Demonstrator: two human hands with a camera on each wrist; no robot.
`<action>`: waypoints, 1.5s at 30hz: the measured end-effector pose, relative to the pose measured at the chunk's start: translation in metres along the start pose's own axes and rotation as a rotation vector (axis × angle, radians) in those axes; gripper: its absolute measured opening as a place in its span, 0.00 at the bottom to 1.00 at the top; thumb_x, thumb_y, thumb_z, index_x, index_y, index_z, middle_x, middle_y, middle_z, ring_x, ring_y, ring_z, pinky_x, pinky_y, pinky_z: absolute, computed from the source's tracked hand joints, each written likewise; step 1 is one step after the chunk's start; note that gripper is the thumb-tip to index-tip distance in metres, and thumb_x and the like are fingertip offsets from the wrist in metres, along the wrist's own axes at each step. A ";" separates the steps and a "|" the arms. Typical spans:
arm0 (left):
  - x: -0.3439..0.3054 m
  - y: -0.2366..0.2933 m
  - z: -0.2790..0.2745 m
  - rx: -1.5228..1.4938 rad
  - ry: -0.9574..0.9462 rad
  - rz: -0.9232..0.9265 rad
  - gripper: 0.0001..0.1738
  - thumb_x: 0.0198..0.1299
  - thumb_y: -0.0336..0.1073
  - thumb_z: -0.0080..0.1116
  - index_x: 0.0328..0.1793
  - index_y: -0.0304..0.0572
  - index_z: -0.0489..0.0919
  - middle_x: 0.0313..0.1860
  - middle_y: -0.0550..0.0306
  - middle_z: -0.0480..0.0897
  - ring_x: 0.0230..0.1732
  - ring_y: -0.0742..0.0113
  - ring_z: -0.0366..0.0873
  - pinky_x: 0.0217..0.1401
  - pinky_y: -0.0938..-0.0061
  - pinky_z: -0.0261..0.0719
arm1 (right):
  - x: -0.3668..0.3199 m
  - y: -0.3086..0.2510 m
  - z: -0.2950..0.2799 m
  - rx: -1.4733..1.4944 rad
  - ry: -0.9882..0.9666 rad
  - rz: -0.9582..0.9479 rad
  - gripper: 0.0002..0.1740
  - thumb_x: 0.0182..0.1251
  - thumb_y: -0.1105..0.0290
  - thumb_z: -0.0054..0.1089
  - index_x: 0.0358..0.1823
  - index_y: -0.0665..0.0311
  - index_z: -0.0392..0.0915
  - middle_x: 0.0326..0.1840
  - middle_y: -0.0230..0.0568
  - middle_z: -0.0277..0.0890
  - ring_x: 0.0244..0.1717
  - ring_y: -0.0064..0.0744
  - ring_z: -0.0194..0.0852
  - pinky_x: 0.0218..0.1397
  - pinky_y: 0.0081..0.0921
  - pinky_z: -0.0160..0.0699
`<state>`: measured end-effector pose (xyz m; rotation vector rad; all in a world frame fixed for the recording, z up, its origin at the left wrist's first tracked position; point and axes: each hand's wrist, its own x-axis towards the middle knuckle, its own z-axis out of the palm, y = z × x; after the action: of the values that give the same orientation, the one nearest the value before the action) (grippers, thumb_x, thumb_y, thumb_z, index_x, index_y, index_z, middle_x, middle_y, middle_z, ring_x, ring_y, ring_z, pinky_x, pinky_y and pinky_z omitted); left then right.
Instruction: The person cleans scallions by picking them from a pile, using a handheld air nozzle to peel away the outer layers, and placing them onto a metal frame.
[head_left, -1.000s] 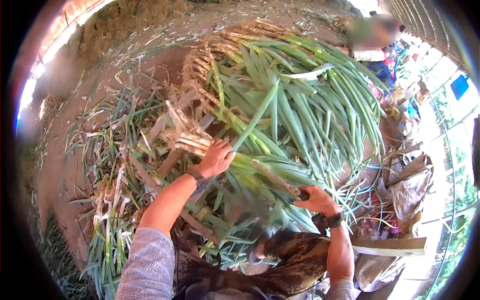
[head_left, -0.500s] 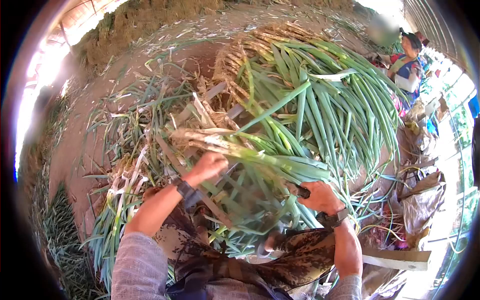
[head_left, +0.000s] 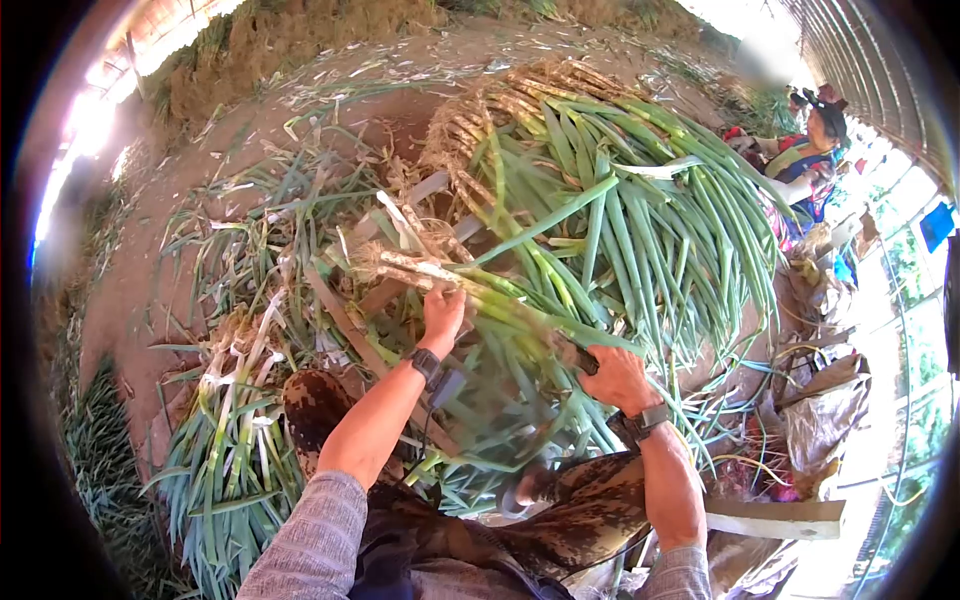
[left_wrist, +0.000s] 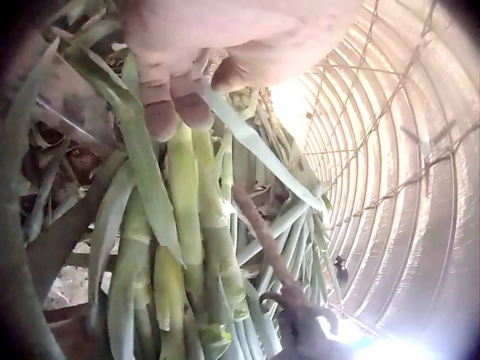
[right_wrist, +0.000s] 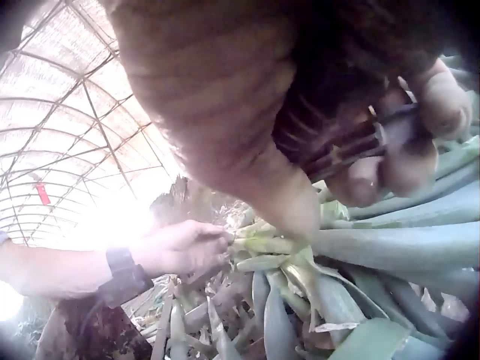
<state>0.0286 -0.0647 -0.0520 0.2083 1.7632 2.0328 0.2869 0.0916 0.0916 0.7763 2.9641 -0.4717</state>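
Note:
My left hand (head_left: 443, 318) grips green onions (head_left: 490, 300) by their pale stalks, just below the soil-covered root ends. In the left wrist view, its curled fingers (left_wrist: 193, 112) lie over the green onion stalks (left_wrist: 184, 202). Held in my right hand (head_left: 618, 378) is a dark-handled tool (right_wrist: 352, 146), the fingers curled round the handle among the leaves. A thin brown rod (left_wrist: 262, 236) runs from near that hand across the stalks in the left wrist view. The right thumb (right_wrist: 289, 206) lies close against the green leaves.
A large pile of green onions (head_left: 640, 230) lies ahead, roots to the left. Another bunch (head_left: 225, 450) rests at the left, with loose trimmings (head_left: 250, 225) beyond it. A person (head_left: 815, 150) sits at the far right. Crumpled sacking (head_left: 825, 420) and a board (head_left: 775, 518) are at the right.
The left hand lifted off the stalks, drew back toward the body, then took hold of them again. My right hand has stayed near the leaves with the tool in it.

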 end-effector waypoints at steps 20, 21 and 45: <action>0.026 0.007 0.011 -0.403 -0.161 -0.490 0.09 0.68 0.43 0.61 0.44 0.47 0.79 0.34 0.60 0.82 0.31 0.66 0.85 0.17 0.73 0.69 | 0.004 0.049 -0.013 0.036 -0.150 0.186 0.26 0.49 0.50 0.66 0.47 0.57 0.85 0.45 0.53 0.84 0.50 0.56 0.82 0.55 0.48 0.78; 0.028 0.009 0.015 -0.422 -0.171 -0.482 0.11 0.66 0.45 0.64 0.43 0.49 0.79 0.29 0.65 0.81 0.24 0.70 0.79 0.20 0.73 0.68 | 0.008 0.050 -0.010 0.034 -0.187 0.156 0.26 0.48 0.50 0.67 0.47 0.57 0.86 0.44 0.53 0.84 0.49 0.56 0.82 0.54 0.47 0.79; 0.008 0.160 -0.080 -0.728 -0.215 0.233 0.17 0.63 0.47 0.60 0.50 0.45 0.79 0.46 0.57 0.83 0.50 0.59 0.78 0.57 0.57 0.76 | -0.020 0.011 -0.049 0.677 -0.257 0.000 0.24 0.57 0.62 0.72 0.53 0.66 0.82 0.32 0.37 0.80 0.34 0.25 0.74 0.41 0.30 0.75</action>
<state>-0.0456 -0.1481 0.0880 0.3911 0.8210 2.5567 0.3117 0.1059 0.1373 0.6736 2.5506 -1.4877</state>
